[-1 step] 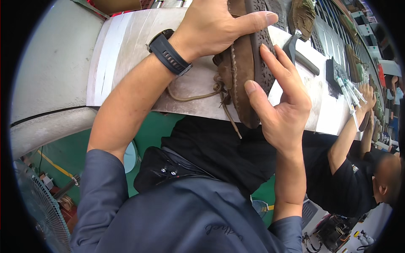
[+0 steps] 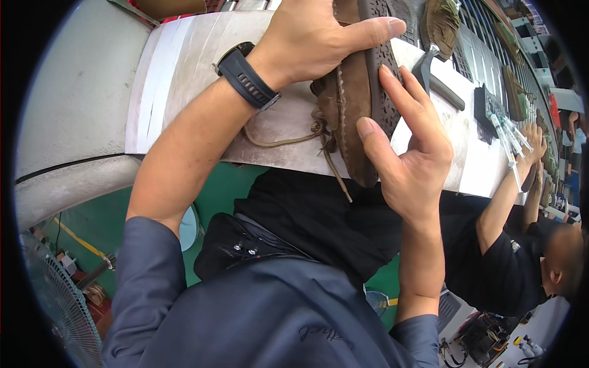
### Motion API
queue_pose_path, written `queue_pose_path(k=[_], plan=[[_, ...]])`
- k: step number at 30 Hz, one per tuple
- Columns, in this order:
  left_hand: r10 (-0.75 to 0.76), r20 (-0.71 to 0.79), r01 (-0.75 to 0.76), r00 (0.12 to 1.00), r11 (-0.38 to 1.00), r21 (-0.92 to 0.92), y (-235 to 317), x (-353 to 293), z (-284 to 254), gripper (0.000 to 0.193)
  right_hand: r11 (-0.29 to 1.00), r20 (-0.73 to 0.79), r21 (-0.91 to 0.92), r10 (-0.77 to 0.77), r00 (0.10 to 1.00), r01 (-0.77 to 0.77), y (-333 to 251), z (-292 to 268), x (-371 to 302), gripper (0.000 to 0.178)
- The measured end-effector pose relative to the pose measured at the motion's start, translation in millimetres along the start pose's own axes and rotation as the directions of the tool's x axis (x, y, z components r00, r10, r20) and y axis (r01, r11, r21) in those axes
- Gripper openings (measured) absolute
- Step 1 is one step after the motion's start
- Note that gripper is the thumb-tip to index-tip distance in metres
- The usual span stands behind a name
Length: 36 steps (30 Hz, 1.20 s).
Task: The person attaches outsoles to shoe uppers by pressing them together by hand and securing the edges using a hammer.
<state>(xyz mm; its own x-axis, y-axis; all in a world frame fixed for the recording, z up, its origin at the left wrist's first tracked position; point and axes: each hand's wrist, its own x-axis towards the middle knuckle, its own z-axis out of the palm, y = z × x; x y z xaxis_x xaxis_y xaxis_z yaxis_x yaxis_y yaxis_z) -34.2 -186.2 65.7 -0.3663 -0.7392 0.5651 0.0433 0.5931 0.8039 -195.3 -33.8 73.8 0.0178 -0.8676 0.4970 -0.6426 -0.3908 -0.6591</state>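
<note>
A brown shoe lies tipped on its side at the table's near edge, its dark lugged sole facing right and its toe toward me. Its tan lace trails across the table, and one end hangs over the edge. My left hand, with a black watch on the wrist, holds the shoe farther up, thumb stretched over the sole. Around the toe part, my right hand grips with its thumb on the upper and fingertips against the sole. The shoe's far end runs out of the picture.
Right of the shoe lies a dark-handled tool. A black box and several syringes are beyond it, near a co-worker's hand. Another brown shoe stands farther back, by a conveyor with more shoes. A fan is at lower left.
</note>
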Motion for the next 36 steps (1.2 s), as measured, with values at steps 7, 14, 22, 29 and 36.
queue_pose_path(k=[7, 14, 22, 29, 36], plan=[[0.067, -0.079, -0.056, 0.995, 0.990, 0.132, -2.5, -0.4, 2.3, 0.065, 0.998, 0.017, -0.058, 0.003, 1.000, -0.002, -5.3, -2.5, -0.1, 0.050], [0.064, -0.120, -0.045, 0.991, 0.987, 0.157, -5.6, -2.6, 7.1, 0.065, 0.998, 0.095, -0.065, -0.013, 0.995, 0.019, 2.8, -7.5, 0.6, 0.060], [0.055, -0.127, -0.038, 0.990, 0.991, 0.130, -8.0, -4.0, 8.1, 0.060, 0.985, 0.165, 0.103, 0.117, 0.979, -0.136, 7.4, 2.7, -25.2, 0.097], [-0.015, -0.138, 0.023, 0.990, 0.998, 0.057, -6.3, -5.5, 8.7, 0.054, 0.996, 0.056, 0.075, 0.035, 0.998, -0.039, 11.9, 10.6, -25.3, 0.089], [-0.056, -0.133, 0.062, 0.990, 0.997, 0.043, -5.8, -5.6, 9.8, 0.051, 1.000, 0.138, 0.010, -0.007, 0.990, 0.006, 12.5, 4.2, -25.5, 0.082]])
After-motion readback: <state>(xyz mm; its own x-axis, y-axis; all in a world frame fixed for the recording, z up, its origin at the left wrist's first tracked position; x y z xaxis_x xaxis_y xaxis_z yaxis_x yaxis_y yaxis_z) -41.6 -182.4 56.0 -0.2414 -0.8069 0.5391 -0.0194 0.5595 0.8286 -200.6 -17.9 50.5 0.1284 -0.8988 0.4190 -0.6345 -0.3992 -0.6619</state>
